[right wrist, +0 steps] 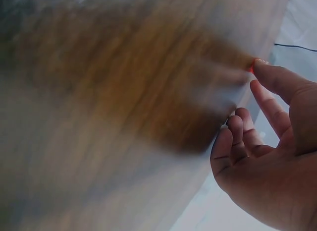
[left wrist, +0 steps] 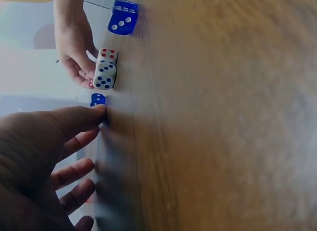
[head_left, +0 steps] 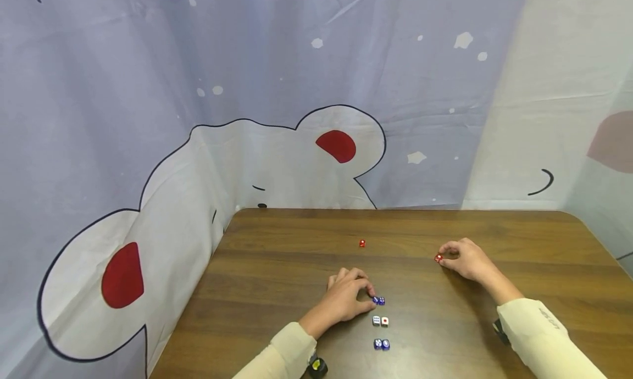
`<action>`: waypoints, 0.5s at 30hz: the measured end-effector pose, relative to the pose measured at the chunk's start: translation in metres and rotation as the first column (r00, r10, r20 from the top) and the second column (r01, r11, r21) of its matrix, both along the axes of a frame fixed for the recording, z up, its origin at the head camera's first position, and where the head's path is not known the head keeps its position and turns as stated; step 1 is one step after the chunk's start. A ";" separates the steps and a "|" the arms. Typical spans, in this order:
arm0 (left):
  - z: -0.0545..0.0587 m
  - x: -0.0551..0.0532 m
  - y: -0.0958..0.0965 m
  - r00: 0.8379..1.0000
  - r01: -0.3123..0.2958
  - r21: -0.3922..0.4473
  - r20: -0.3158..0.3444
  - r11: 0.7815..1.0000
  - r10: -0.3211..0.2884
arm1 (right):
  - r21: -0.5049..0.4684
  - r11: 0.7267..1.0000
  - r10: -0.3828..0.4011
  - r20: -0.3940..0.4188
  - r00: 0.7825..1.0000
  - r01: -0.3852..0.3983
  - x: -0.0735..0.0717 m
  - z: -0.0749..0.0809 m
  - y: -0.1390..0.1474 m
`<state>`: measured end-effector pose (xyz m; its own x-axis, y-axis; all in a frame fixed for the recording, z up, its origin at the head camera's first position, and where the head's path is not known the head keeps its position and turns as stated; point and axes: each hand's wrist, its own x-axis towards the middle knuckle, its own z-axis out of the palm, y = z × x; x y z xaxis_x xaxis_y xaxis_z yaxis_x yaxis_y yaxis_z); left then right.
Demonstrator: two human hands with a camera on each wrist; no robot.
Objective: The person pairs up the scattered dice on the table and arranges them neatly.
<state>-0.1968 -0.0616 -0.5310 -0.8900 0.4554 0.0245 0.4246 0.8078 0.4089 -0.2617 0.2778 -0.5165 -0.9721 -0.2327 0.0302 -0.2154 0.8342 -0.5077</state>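
My left hand pinches the left one of two blue dice that sit side by side, its thumb and forefinger at the die's left side. In the left wrist view, the thumb partly covers a blue die. Farther right on the table, my right hand pinches a red die between thumb and forefinger. The right wrist view shows only a sliver of that red die behind the thumb; the other fingers curl loosely.
Nearer to me lie a pair of white dice and another pair of blue dice, lined up below the first pair. A second red die lies farther back on the brown wooden table. A printed curtain hangs behind it.
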 end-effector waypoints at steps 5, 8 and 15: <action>0.001 -0.003 -0.003 1.000 0.030 0.003 0.008 1.000 -0.030 | 0.005 1.000 0.016 -0.060 0.998 -0.016 -0.001 -0.002 -0.003; 0.005 -0.009 -0.008 0.998 0.045 0.015 0.038 0.999 -0.046 | 0.004 1.000 0.029 -0.067 0.997 -0.029 -0.001 -0.003 -0.007; 0.012 -0.042 -0.019 0.998 -0.061 0.112 0.039 0.992 0.057 | -0.016 0.999 0.040 -0.044 0.998 -0.040 0.003 -0.003 -0.019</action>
<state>-0.2392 -0.0804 -0.5195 -0.9165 0.3980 0.0405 0.3609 0.7788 0.5131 -0.2589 0.2589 -0.5190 -0.9597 -0.2705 0.0766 -0.2708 0.8158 -0.5110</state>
